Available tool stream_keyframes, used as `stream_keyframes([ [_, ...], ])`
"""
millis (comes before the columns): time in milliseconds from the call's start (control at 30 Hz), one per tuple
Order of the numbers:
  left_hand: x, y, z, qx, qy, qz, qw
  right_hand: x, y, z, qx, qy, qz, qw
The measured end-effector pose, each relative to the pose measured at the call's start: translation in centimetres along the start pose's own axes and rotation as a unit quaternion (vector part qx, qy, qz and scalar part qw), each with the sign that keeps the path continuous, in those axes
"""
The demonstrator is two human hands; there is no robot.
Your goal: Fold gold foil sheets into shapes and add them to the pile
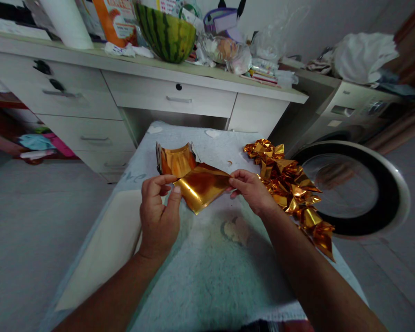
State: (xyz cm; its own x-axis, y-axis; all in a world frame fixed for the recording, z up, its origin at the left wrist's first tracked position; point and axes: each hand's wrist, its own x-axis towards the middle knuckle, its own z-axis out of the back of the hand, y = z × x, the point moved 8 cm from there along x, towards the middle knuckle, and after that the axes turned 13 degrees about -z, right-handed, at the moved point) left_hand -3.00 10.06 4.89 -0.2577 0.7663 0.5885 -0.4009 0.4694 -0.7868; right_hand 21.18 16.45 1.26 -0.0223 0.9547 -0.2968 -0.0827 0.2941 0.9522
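Observation:
A shiny gold foil sheet (204,186) is stretched between my two hands above the table, one corner pointing toward me. My left hand (161,212) has its thumb and forefinger at the sheet's left corner. The right corner is pinched in the fingers of my right hand (251,189). Just behind the sheet sits a curved stack of gold foil sheets (175,159), partly covered by it. To the right of my right hand, a heap of folded gold foil pieces (287,180) runs along the table's right side.
A light blue patterned cloth (214,276) covers the table. A pale flat board (103,244) lies at the left. Behind stands a white drawer desk (173,94) with a cut watermelon (166,34) on top. The round door of a washing machine (352,184) hangs open at the right.

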Motion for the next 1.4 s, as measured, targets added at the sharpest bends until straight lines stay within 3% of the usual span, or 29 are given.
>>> stream_keyframes([
  [167, -0.1, 1.7, -0.5, -0.008, 0.017, 0.049, 0.999, -1.3, -0.6, 1.0, 0.054, -0.002, -0.009, 0.998],
  [467, -1.1, 4.4, -3.0, -0.21, 0.051, 0.178, 0.96, -1.2, -1.7, 0.6, 0.097, 0.0, 0.004, 0.995],
  [933, -1.6, 4.7, -3.9, -0.258, 0.085, 0.276, 0.922, -1.1, -1.9, 1.5, 0.106, -0.041, 0.031, 0.993],
  [1100, -1.8, 4.6, -4.6, -0.244, 0.132, 0.27, 0.922, -1.3, -1.8, 1.8, 0.127, -0.043, 0.03, 0.99],
  [1400, -1.4, 4.1, -4.1, -0.088, 0.207, 0.156, 0.962, -1.8, -1.0, 1.8, 0.134, -0.039, 0.064, 0.988],
])
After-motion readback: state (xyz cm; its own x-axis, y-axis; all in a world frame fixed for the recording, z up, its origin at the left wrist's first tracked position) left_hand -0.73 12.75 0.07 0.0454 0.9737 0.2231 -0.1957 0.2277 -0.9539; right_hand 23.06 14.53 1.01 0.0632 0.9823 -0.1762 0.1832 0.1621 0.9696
